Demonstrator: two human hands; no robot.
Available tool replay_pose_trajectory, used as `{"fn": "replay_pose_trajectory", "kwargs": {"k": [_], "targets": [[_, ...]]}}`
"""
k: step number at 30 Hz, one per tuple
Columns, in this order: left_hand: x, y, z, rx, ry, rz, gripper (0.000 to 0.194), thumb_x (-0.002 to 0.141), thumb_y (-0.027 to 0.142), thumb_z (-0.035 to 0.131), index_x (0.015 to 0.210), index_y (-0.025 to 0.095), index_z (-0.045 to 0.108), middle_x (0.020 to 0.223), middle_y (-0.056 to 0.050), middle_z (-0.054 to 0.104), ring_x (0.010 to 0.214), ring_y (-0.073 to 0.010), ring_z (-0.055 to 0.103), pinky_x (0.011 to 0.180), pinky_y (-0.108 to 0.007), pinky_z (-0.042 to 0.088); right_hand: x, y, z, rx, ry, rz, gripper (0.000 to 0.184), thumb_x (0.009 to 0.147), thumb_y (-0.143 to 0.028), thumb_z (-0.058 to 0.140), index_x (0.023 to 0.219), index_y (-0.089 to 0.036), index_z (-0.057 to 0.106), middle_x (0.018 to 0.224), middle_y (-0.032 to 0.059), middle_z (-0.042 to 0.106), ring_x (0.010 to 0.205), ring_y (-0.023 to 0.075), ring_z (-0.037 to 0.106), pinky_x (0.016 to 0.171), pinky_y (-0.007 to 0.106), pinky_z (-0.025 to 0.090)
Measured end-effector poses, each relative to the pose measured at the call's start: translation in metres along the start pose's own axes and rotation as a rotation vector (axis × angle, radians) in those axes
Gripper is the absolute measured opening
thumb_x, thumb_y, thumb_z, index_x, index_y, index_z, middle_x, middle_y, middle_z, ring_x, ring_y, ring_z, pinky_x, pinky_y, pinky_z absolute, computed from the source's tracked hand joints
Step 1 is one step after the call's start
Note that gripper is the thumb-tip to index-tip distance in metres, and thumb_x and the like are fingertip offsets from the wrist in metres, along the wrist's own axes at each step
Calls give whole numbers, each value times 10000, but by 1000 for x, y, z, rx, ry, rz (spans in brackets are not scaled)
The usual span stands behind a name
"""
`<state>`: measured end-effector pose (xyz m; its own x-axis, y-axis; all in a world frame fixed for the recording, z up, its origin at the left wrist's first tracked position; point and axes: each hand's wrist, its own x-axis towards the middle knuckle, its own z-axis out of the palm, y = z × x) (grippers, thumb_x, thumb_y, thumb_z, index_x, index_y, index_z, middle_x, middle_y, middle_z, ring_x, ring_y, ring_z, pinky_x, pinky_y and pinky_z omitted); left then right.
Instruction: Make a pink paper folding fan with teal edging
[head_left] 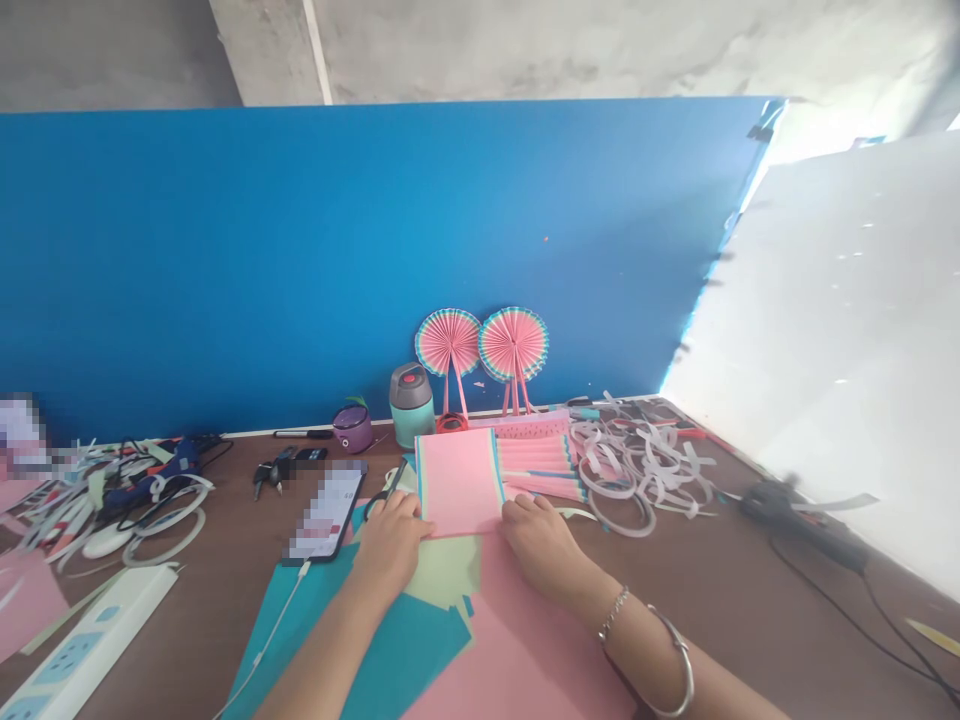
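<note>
A pink paper sheet with cream and blue strips along its left and right edges is tilted up in front of me. At its lower left corner my left hand is closed, thumb against the paper. My right hand pinches the lower right corner, fingers curled. Beneath lie pale green paper, teal paper and a large pink sheet. Just behind the right hand rests a pleated pink paper strip with blue edges. Scissors are partly hidden beyond the left hand.
Two round pink paper fans lean on the blue partition. Nearby stand a teal flask and a purple pot. Curled paper strips lie right; a charging phone and power strip lie left.
</note>
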<state>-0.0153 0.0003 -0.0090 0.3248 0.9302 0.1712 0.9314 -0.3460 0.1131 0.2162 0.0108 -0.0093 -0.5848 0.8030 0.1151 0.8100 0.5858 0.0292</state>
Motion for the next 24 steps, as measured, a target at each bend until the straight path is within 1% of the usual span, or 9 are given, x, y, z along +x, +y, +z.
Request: {"fn": "replay_pose_trajectory", "kwargs": {"k": [3, 7, 9, 10, 11, 13, 17, 21, 24], "targets": [[0, 4, 0, -2, 49, -25, 422, 772, -1, 408, 821, 270, 728, 920, -67, 609, 933, -244, 509, 748, -352, 345, 3, 3, 1, -1, -14, 3, 194, 743, -34, 503, 736, -146, 662, 844, 106, 626, 793, 210, 501, 676, 343, 268], [-1, 5, 1, -132, 316, -131, 451, 706, -13, 382, 986, 213, 654, 1031, -82, 605, 996, -243, 508, 790, -347, 378, 8, 8, 5, 46, 0, 19, 219, 742, -31, 474, 724, -142, 662, 812, 98, 636, 743, 186, 517, 671, 324, 275], [-3, 6, 0, -225, 450, -155, 380, 699, 7, 363, 891, 188, 636, 923, -81, 618, 928, -224, 532, 764, -319, 393, 9, 9, 7, 103, 23, 51, 239, 736, -21, 456, 705, -143, 659, 772, 87, 636, 700, 169, 518, 658, 308, 283], [-4, 7, -1, -270, 472, -150, 329, 708, 25, 355, 799, 192, 624, 832, -69, 618, 854, -209, 547, 727, -301, 397, 9, 9, 8, 142, 41, 71, 247, 729, -16, 450, 694, -145, 657, 750, 79, 634, 684, 163, 518, 652, 299, 288], [-5, 8, -1, -312, 456, -139, 298, 723, 47, 348, 708, 202, 602, 739, -53, 607, 764, -192, 553, 679, -285, 394, 9, 10, 9, 192, 68, 90, 254, 723, -12, 445, 689, -150, 656, 734, 70, 633, 675, 159, 520, 646, 289, 296], [-6, 12, -2, -376, 331, -107, 298, 747, 93, 348, 581, 216, 562, 592, -23, 568, 603, -163, 530, 584, -268, 364, 8, 10, 11, 333, 130, 127, 267, 719, -12, 439, 704, -163, 659, 735, 53, 636, 680, 155, 531, 632, 266, 316], [-7, 24, 0, -439, 62, -75, 293, 730, 134, 393, 590, 213, 638, 497, -6, 566, 522, -160, 526, 524, -266, 326, 4, 9, 11, 617, 205, 172, 254, 726, -36, 443, 732, -182, 651, 745, 26, 635, 696, 151, 548, 600, 232, 353], [-5, 33, 6, -614, 16, -150, 270, 770, 219, 437, 757, 181, 704, 626, -31, 663, 592, -172, 583, 553, -258, 374, 4, 8, 11, 754, 236, 218, 233, 706, -40, 466, 740, -179, 649, 691, 11, 618, 648, 142, 541, 582, 225, 371], [-2, 37, 11, -897, -9, -313, 367, 823, 431, 438, 767, 158, 677, 598, -23, 627, 453, -128, 515, 444, -235, 345, 4, 5, 9, 805, 268, 161, 246, 726, -38, 463, 777, -186, 652, 738, 14, 626, 677, 141, 550, 584, 220, 381]]}}
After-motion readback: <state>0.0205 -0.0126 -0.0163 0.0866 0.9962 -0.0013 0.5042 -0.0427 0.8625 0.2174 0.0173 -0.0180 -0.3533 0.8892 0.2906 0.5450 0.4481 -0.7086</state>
